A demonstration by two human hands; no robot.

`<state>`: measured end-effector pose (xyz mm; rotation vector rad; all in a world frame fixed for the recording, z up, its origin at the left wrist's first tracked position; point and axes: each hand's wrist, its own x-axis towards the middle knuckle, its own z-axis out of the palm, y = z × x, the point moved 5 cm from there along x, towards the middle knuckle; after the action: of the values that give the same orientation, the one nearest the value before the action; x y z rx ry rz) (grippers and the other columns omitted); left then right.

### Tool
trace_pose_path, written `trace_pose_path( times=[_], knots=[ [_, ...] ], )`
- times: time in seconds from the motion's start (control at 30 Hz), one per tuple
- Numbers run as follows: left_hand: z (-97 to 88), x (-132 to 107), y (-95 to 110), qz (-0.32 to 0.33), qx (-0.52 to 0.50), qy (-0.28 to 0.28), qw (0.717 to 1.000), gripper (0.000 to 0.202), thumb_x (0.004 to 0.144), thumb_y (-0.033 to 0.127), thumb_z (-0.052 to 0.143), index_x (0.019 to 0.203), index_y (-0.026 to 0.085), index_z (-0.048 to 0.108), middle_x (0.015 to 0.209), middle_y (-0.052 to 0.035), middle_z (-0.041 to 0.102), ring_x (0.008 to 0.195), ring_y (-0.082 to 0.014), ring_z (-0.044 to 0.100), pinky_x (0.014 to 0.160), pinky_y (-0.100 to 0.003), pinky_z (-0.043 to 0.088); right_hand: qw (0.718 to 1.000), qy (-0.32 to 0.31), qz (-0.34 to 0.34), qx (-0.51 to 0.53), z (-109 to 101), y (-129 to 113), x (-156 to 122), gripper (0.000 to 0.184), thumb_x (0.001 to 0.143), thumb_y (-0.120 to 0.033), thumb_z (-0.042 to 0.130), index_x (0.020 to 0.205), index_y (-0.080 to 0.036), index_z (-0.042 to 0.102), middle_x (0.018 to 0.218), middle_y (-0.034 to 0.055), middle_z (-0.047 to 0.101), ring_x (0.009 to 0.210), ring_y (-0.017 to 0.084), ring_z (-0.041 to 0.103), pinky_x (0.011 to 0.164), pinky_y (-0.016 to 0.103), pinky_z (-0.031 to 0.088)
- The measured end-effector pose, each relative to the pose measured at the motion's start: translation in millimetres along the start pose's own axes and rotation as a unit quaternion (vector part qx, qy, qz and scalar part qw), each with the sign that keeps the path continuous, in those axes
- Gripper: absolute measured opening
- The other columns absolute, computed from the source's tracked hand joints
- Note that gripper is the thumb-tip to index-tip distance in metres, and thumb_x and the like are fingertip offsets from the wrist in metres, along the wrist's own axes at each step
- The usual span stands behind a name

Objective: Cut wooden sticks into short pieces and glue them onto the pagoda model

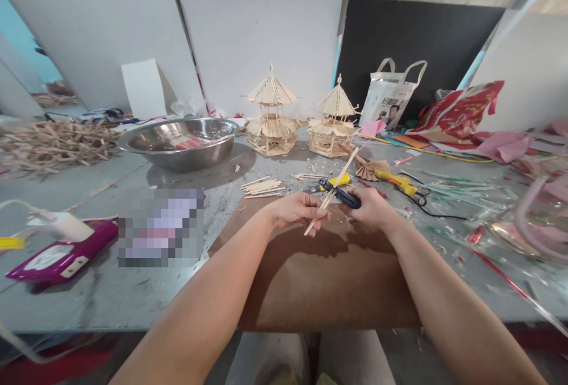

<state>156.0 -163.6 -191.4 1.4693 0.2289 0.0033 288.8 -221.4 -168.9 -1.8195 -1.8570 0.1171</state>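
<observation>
My left hand (296, 209) is closed around a pair of thin wooden sticks (333, 188) that slant up to the right. My right hand (371, 207) grips dark blue-handled cutters (342, 193) whose jaws meet the sticks near their middle. Both hands hover over a brown board (328, 278) at the table's front edge. A small pile of cut sticks (262, 187) lies just beyond my left hand.
Two stick-built pagoda models (271, 114) (333, 120) stand at the back, a steel bowl (178, 141) to their left. A heap of sticks (53, 144) lies far left, a yellow glue gun (399, 183) to the right, a white bag (390, 98) and red wrappers (457, 114) behind.
</observation>
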Motion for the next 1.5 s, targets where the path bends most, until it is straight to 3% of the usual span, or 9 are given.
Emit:
trace_pose_path(
  times=[0.3,0.77,1.0,1.37,1.5],
  knots=[
    [1.4,2,-1,0.005,0.021,0.015,1.0,0.029,0.067,0.037,0.059,0.074,0.009,0.055,0.053,-0.0009,0.058,0.045,-0.0099,0.054,0.043,-0.02,0.036,1.0,0.001,-0.004,-0.009,1,2,0,0.016,0.062,-0.025,0.051,0.072,-0.017,0.059,0.059,-0.0007,0.056,0.053,0.01,0.046,0.05,0.02,0.032],
    [0.8,0,0,-0.004,0.042,0.01,0.999,0.03,0.068,0.038,0.057,0.072,0.009,0.057,0.049,-0.0006,0.057,0.041,-0.0079,0.051,0.043,-0.019,0.034,0.997,-0.036,-0.056,0.026,-3,-4,-1,0.035,0.059,-0.016,0.047,0.091,-0.02,0.06,0.075,-0.0013,0.061,0.064,0.014,0.053,0.058,0.021,0.037],
    [3.7,-1,3,-0.007,0.057,0.005,0.998,0.03,0.069,0.039,0.056,0.072,0.009,0.056,0.049,-0.0005,0.057,0.042,-0.0082,0.052,0.045,-0.02,0.035,0.998,-0.032,-0.052,-0.026,-2,-2,-2,0.024,0.06,-0.018,0.047,0.079,-0.02,0.061,0.067,-0.0011,0.06,0.059,0.012,0.051,0.054,0.021,0.035],
    [-4.4,-1,1,-0.001,0.067,0.045,0.997,0.028,0.064,0.038,0.06,0.067,0.011,0.052,0.049,0.0019,0.053,0.041,-0.0075,0.049,0.043,-0.02,0.037,0.991,0.028,0.036,-0.127,-4,9,4,0.024,0.063,-0.031,0.05,0.082,-0.022,0.061,0.074,0.0037,0.064,0.069,0.019,0.057,0.058,0.025,0.038],
    [-16.6,0,-9,-0.041,0.15,0.072,0.985,0.026,0.063,0.037,0.059,0.066,0.012,0.052,0.049,0.0025,0.052,0.04,-0.0073,0.048,0.042,-0.019,0.037,0.984,0.034,0.093,-0.148,-8,21,9,0.025,0.067,-0.039,0.047,0.077,-0.02,0.059,0.067,0.0051,0.062,0.064,0.019,0.058,0.052,0.024,0.037]
  ],
)
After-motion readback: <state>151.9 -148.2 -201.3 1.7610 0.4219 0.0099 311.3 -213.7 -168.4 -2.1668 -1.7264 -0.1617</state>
